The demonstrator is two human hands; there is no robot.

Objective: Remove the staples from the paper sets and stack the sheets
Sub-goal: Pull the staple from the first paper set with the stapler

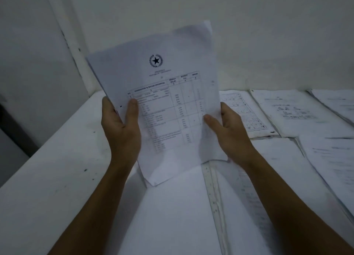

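White printed paper set with star emblem and table held upright, tilted, above white table. Left hand grips left edge, thumb on front, fingers behind. Right hand pinches lower right edge, thumb on front. Both forearms raised from below. More printed sheets lie flat at right.

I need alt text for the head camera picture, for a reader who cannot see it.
Two hands hold up a paper set printed with a star emblem and a table, the left hand and right hand each pinching a lower side edge. Beneath lie a white table, a ruler and more printed sheets at right.
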